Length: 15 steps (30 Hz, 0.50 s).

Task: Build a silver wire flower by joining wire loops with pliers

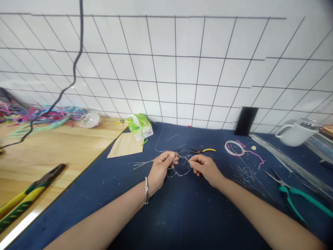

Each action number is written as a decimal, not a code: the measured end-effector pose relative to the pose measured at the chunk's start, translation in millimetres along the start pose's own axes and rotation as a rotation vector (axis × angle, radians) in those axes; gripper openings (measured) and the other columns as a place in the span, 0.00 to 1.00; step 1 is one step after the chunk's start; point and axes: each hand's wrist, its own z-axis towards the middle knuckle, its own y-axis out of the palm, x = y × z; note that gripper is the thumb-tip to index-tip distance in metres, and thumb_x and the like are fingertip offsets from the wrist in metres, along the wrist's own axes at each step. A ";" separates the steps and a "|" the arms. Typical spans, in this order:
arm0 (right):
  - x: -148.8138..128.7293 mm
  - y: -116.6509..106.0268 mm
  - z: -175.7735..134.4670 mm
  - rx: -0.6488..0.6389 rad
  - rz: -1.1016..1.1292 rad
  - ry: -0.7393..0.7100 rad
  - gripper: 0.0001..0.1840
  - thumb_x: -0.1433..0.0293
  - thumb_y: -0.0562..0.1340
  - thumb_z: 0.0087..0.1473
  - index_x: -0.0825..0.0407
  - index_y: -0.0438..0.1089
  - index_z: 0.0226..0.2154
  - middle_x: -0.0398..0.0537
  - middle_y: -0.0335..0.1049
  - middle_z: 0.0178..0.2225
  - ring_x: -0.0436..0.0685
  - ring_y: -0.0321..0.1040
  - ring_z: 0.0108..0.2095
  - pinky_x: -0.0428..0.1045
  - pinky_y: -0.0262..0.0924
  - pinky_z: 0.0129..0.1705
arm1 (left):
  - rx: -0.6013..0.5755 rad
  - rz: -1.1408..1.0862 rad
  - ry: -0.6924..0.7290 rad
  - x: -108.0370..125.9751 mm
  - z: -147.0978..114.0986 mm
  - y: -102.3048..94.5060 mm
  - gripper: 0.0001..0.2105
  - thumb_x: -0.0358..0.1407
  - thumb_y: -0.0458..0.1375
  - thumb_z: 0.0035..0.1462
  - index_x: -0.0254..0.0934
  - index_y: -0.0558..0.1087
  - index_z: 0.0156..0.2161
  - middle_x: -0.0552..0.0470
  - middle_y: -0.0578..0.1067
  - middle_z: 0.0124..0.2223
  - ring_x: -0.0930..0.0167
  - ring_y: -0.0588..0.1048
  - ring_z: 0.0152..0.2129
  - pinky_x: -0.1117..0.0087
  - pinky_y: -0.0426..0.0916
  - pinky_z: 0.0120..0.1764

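Between my two hands is a round shape of thin silvery wire (pixel 189 171), with loops and loose ends and a few small pinkish spots on it. My left hand (pixel 163 167), with a bracelet (pixel 146 190) on the wrist, pinches the wire's left side between thumb and fingers. On the opposite side, my right hand (pixel 204 167) is closed with its fingertips pressed together at the wire. Just beyond them lie small yellow-handled pliers (pixel 208 150). Several straight wires (pixel 142 164) stick out left of my left hand.
Teal-handled pliers (pixel 293 191), wire clippings (pixel 246 173), a dish of pink beads (pixel 231 148) and a wire bundle (pixel 270 149) lie right. A white mug (pixel 292 133) stands behind. Leftward are a tissue pack (pixel 140 126), brown paper (pixel 125 145), large pliers (pixel 39 189) and a hanging cable (pixel 75 69).
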 end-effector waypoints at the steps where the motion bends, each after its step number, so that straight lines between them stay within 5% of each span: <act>1: -0.3 0.1 -0.2 0.002 -0.005 -0.004 0.11 0.62 0.59 0.50 0.54 0.67 0.32 0.40 0.61 0.21 0.46 0.58 0.20 0.43 0.55 0.21 | -0.003 0.003 -0.004 0.4 0.0 0.2 0.12 0.42 0.54 0.55 0.34 0.73 0.36 0.50 0.73 0.31 0.74 0.69 0.26 0.74 0.61 0.29; 15: -4.0 0.1 -3.1 0.075 -0.068 -0.046 0.14 0.59 0.55 0.53 0.53 0.66 0.31 0.39 0.59 0.21 0.46 0.56 0.19 0.43 0.54 0.20 | -0.072 0.125 -0.015 3.8 -2.0 3.5 0.11 0.41 0.56 0.53 0.34 0.72 0.33 0.54 0.70 0.25 0.77 0.65 0.21 0.76 0.60 0.26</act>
